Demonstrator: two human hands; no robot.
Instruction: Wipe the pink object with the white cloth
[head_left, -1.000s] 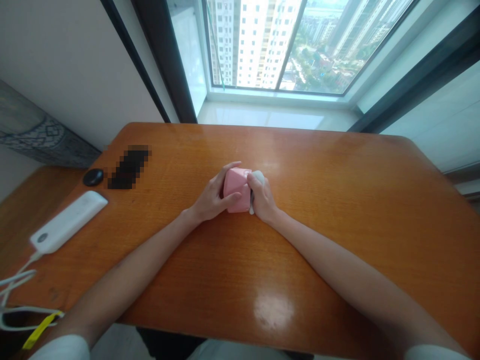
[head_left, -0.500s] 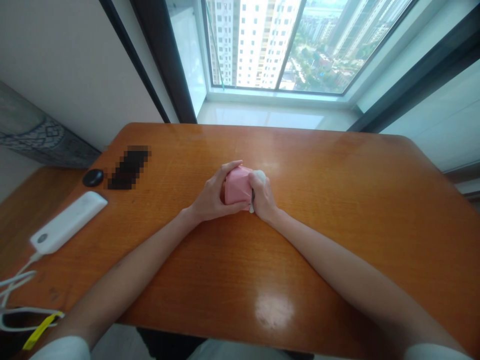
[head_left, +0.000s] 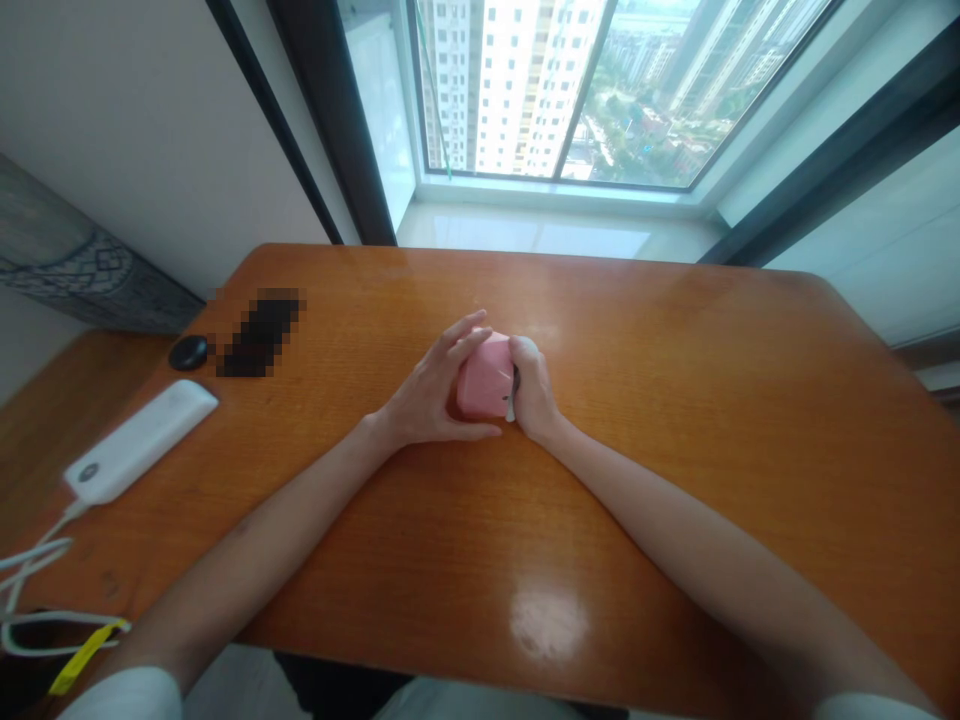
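A small pink block-shaped object [head_left: 484, 380] with rounded corners is at the middle of the table. A narrow pale and dark part shows along its right side; its exact kind I cannot tell. My right hand [head_left: 534, 390] is closed around that right side, thumb on top, its fingers mostly hidden. On the left, my left hand [head_left: 431, 390] is spread in a wide curve around the pink object. Its fingers reach over the far top edge, and the thumb stretches out below the near edge, apart from it.
The brown wooden table [head_left: 675, 450] extends all round. At left lie a white power strip [head_left: 142, 440] with a cable [head_left: 45, 550], a round black object [head_left: 188, 352] and a blurred-out dark item [head_left: 262, 333]. Beyond the far edge is a window [head_left: 555, 90].
My left hand has loosened, its thumb and fingers moving away from the pink object. The pink object and my right hand have shifted slightly right.
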